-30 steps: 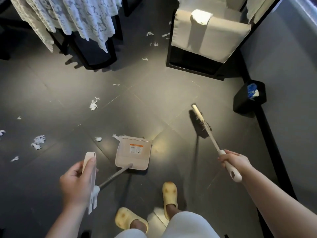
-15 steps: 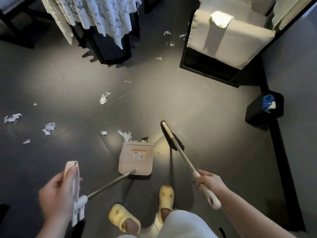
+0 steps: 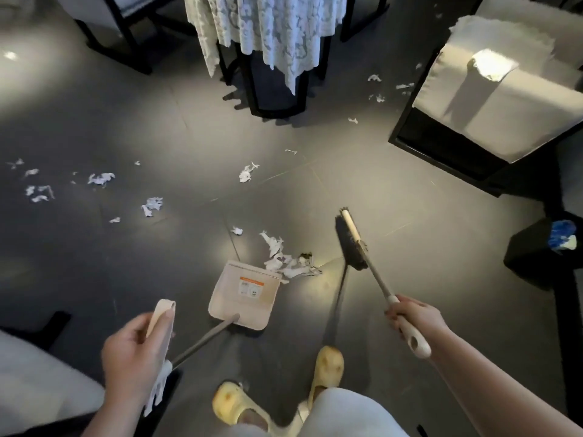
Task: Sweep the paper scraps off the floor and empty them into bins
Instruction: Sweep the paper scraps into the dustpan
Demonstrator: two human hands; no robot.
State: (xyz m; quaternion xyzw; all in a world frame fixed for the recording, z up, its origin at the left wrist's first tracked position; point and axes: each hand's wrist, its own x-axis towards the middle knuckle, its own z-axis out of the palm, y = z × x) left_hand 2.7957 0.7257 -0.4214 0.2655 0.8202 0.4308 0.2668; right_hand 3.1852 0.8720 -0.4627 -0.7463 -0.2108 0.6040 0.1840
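My left hand [image 3: 132,357] grips the beige top handle of a long-handled dustpan [image 3: 244,294], whose pan rests on the dark floor in front of my feet. My right hand [image 3: 413,316] grips the white handle of a broom [image 3: 353,241]; its dark bristle head is just right of the pan. A pile of white paper scraps [image 3: 290,263] lies at the pan's front right corner, between pan and broom. More scraps [image 3: 151,205] are scattered to the left, one clump [image 3: 246,173] lies farther ahead, and a few [image 3: 375,78] lie near the armchair.
A black bin [image 3: 536,257] holding blue and white waste stands by the right wall. A cream armchair [image 3: 504,102] on a black frame is at the upper right. A lace-covered table [image 3: 268,33] with black legs stands ahead. Pale upholstery [image 3: 38,383] fills the lower left corner.
The broom head has swung back to the right of the pan, and a pile of scraps now lies at the pan's front corner. The view has turned left, showing more scraps.
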